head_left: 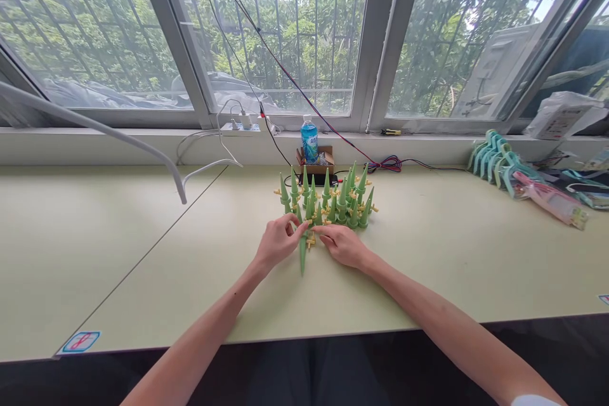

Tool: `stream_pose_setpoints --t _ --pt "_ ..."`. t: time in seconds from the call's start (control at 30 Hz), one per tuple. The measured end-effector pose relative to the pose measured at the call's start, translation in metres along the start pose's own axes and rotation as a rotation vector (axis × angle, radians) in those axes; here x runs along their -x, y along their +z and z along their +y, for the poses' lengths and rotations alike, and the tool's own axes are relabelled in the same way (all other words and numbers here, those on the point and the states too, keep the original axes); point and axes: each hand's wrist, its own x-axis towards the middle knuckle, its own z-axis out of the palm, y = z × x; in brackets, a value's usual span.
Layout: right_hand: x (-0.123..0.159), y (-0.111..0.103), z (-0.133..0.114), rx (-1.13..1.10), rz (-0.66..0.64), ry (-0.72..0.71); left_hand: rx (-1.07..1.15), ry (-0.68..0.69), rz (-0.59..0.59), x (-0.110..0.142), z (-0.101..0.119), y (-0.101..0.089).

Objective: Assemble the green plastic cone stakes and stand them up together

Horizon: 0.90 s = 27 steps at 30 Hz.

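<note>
My left hand is closed, thumb and forefinger pinched at the upper end of a green cone-shaped piece whose point faces me. Opposite it, my right hand has its forefinger stretched toward the left fingertips and its other fingers curled. Whatever lies between its fingertips is too small to make out. Just below the fingertips a small yellow T-shaped piece shows. Directly behind both hands, several similar green cones stand upright in a cluster, with small yellow pieces sticking out from their sides.
Behind the cones are a black phone-like device, a small cardboard box and a bottle of blue liquid. Cables run to a power strip. At far right lie teal hangers and a pink package. A white curved tube juts in from the left.
</note>
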Motion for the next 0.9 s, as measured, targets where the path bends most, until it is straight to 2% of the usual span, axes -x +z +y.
stream_pose_setpoints --t 0.1,0.53,0.9 --pt "-0.0006 -0.0003 -0.0011 0.054 -0.015 0.009 0.000 -0.008 0.061 -0.0010 0.0006 0.0009" --pt "-0.0002 -0.0005 -0.0008 0.020 0.012 0.011 0.025 0.002 0.065 0.0000 -0.0011 0.0038" --pt "0.0008 0.0015 -0.0031 0.100 -0.010 -0.018 0.017 0.020 0.059 -0.0004 0.0016 0.0042"
